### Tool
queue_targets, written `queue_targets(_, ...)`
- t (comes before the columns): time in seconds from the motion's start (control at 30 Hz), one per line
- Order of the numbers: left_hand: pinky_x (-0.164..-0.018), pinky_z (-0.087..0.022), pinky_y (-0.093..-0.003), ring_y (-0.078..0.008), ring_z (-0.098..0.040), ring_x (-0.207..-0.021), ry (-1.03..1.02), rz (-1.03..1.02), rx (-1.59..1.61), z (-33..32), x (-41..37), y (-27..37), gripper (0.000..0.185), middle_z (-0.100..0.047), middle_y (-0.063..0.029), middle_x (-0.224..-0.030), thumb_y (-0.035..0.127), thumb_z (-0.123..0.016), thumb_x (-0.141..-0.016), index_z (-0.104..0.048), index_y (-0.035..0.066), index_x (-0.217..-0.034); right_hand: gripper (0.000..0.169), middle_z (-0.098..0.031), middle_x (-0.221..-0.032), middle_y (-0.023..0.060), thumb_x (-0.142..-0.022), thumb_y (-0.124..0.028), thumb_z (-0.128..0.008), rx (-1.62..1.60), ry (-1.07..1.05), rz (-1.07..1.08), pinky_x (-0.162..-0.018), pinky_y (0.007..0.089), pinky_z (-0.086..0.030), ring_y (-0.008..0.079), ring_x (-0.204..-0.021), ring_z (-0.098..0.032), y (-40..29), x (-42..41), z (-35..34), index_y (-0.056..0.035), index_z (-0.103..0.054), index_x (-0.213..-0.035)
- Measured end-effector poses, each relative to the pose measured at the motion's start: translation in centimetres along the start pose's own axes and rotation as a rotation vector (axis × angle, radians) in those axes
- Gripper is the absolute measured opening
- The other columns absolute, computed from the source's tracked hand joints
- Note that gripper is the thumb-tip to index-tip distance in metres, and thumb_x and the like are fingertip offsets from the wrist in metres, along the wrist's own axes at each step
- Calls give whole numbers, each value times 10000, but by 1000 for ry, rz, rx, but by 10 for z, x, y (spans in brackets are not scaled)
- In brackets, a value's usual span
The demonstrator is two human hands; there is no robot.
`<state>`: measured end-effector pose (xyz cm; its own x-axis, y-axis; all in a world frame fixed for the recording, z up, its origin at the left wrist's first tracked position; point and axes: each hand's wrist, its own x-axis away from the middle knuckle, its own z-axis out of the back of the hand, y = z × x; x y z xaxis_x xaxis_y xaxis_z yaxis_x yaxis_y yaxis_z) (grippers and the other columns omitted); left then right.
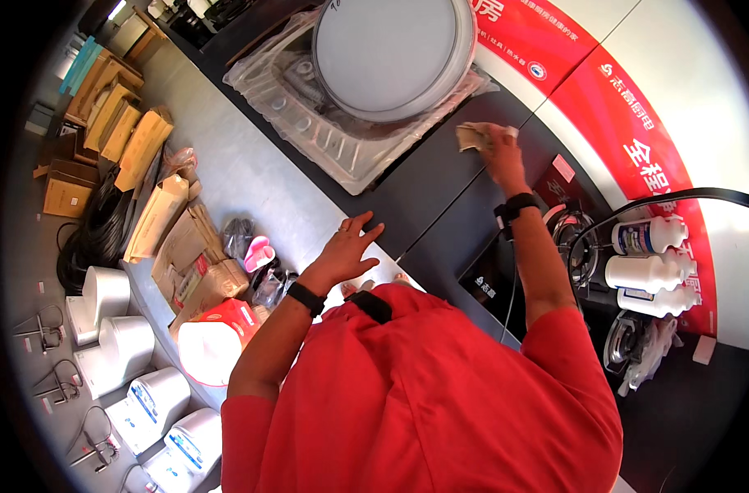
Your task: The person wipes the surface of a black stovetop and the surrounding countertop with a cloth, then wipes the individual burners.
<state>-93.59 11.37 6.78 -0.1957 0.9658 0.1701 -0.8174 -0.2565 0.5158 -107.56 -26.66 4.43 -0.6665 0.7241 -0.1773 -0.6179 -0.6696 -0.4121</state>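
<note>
My right hand (pixel 502 153) presses a folded tan cloth (pixel 471 137) onto the dark countertop (pixel 436 169), near the red printed strip along its back. Away from it, my left hand (pixel 348 251) hovers by the counter's front edge, holding nothing, with its fingers spread. A sink wrapped in clear plastic (pixel 350 154) lies on the counter beyond both hands. On top of that sink rests a large round white disc-shaped object (pixel 390 55). A seam crosses the countertop between my two hands.
Right of my arm sit a gas stove (pixel 574 243), several white bottles (pixel 648 237) and a black cable (pixel 682 194). Cardboard boxes (pixel 143 148), coiled black hose (pixel 97 228) and several white toilets (pixel 125 345) stand on the left. A pink item (pixel 259 253) lies among bags.
</note>
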Motion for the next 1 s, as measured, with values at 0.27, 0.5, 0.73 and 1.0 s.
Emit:
queue_targets(0.27,-1128,-355,-453,-419,-367,-1343,-7,-13,13,1,-1,-2,731,-335,-186,-1515,262,-765,-771,-491,140,-1437,202,-583,-1136,78,-786,-109,-700,-263,-305,580,-940,421,-485,312,-1138,-553,-115,88,-7,-161,-709,-981)
queue_targets(0.5,-1110,-375,-457,-418,-369,-1335,4,-34,18,4,-1,-2,741,-333,-186,-1512,239,-768,-776,-473,160,-1451,178,-655,-1102,86,-754,-111,-692,-148,-91,257,-936,441,-480,326,-1053,-615,-22,29,13,-150,-713,-927)
queue_targets(0.73,-1105,-383,-457,-416,-370,-1334,-12,-32,30,3,-3,-3,740,-328,-184,-1516,239,-767,-781,-470,164,-1455,425,-563,-1253,167,-770,-180,-633,116,20,38,-877,527,-523,450,-1071,-582,80,31,33,-215,-667,-1192)
queue_targets(1.0,-1131,-354,-455,-427,-355,-1349,3,-38,17,0,-2,-6,710,-328,-180,-1522,275,-760,-785,-497,148,-1433,498,-557,-1214,148,-735,-100,-682,67,-323,217,-871,473,-540,418,-1055,-580,-47,125,59,-198,-641,-1222)
